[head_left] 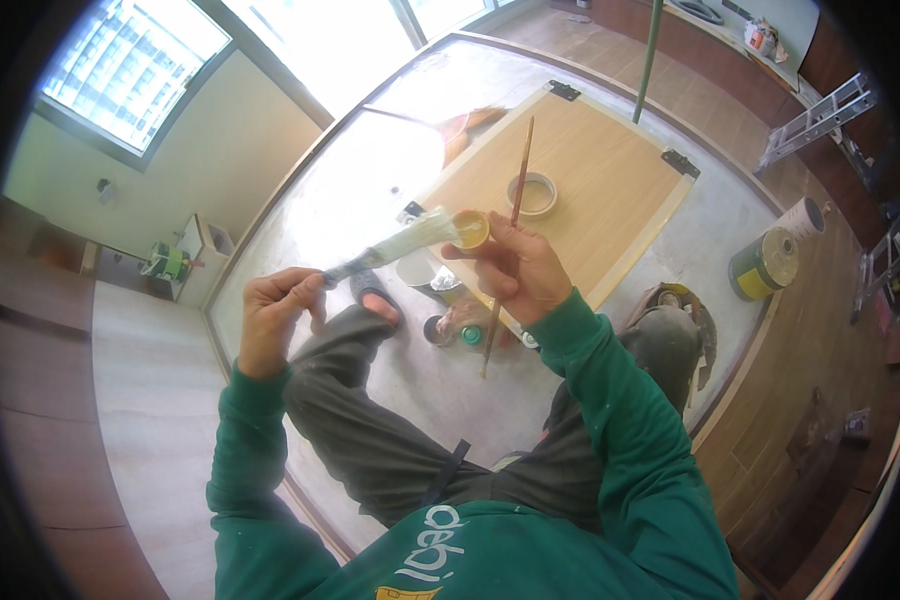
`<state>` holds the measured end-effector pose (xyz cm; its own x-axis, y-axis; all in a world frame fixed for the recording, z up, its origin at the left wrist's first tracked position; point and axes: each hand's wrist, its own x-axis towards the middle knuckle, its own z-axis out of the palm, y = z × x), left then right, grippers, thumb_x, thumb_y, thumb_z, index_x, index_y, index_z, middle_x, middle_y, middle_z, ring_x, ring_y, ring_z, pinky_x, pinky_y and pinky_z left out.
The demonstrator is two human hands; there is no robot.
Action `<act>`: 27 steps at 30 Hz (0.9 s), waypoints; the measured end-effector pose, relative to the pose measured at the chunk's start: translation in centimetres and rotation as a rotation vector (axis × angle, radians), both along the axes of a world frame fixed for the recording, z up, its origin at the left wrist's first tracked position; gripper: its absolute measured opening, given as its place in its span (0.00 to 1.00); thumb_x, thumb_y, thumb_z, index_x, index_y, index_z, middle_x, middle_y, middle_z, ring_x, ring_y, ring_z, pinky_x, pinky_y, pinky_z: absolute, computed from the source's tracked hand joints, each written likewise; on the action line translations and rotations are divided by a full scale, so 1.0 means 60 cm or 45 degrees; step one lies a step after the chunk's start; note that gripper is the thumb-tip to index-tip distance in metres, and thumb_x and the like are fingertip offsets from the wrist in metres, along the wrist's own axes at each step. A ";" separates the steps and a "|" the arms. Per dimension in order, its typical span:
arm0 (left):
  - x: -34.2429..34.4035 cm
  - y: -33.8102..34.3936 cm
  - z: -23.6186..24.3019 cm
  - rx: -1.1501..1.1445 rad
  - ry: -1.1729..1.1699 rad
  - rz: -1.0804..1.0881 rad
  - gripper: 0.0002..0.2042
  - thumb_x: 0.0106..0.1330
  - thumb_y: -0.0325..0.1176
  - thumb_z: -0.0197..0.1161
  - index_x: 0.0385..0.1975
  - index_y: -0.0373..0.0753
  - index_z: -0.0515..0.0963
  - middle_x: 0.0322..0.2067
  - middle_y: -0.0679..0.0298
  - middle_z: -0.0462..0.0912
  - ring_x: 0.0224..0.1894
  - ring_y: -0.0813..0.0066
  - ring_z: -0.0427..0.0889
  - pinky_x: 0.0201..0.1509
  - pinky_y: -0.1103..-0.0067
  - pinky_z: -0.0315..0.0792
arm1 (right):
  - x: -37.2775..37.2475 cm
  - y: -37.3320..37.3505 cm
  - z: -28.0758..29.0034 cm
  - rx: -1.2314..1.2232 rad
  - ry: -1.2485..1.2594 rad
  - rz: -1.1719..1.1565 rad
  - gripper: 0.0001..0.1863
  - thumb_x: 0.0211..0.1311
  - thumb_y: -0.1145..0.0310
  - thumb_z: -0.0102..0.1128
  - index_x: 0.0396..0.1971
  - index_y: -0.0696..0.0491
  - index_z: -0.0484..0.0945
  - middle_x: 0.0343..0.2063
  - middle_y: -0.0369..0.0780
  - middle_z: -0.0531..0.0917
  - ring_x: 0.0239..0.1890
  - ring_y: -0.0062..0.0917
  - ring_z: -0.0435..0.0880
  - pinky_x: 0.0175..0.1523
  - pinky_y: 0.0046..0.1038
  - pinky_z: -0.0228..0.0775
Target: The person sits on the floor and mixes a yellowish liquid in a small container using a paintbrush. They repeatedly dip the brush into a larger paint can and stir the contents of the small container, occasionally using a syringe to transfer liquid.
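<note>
My left hand (pixel 278 308) pinches the pale strip (pixel 406 240), my right hand (pixel 522 268) the yellow round piece (pixel 472 231); I think the step is stretching, and the next move needs even tension.

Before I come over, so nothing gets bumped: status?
Left hand pinching one end of pale strip. Right hand at other end, with yellow round piece and thin stick. Tape roll on wooden board beyond.

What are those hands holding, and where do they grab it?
The left hand pinches a pale strip by its left end. The right hand grips a yellow round thing by its right edge, and a thin stick around its middle.
</note>
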<state>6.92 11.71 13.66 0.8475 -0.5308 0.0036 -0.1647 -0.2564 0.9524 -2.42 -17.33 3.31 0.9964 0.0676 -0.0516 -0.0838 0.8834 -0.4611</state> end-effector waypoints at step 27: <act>-0.008 -0.013 0.022 0.086 -0.194 0.002 0.10 0.73 0.29 0.63 0.41 0.25 0.84 0.22 0.64 0.79 0.22 0.79 0.74 0.28 0.82 0.67 | 0.000 -0.001 -0.003 -0.028 -0.007 -0.022 0.22 0.80 0.54 0.48 0.59 0.55 0.75 0.46 0.50 0.86 0.17 0.12 0.58 0.21 0.16 0.54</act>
